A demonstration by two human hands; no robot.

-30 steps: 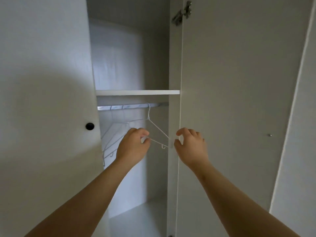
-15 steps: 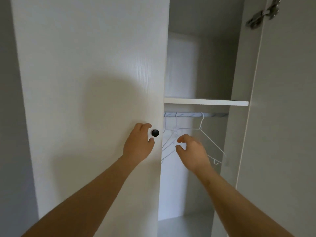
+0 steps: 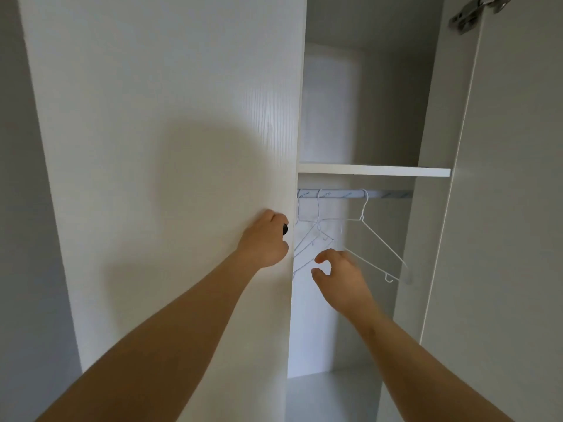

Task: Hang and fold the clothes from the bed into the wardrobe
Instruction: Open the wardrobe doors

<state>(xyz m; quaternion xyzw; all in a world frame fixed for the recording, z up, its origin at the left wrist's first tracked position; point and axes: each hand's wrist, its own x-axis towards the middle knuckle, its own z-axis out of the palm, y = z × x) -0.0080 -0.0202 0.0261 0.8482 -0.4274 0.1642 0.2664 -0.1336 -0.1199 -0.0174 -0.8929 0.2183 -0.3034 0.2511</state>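
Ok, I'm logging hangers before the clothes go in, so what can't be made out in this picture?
Head view: left hangers partly behind the left door; count unclear.
Knob mostly covered by the left hand.
Right hand motion-blurred; fingertip detail unclear.
Hinge cut off by the top edge.
Bed and clothes: outside the frame.

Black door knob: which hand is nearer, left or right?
Left. The left hand is curled round the black knob on the left door; the right hand hangs apart, lower and to its right, before the wire hangers, holding nothing.
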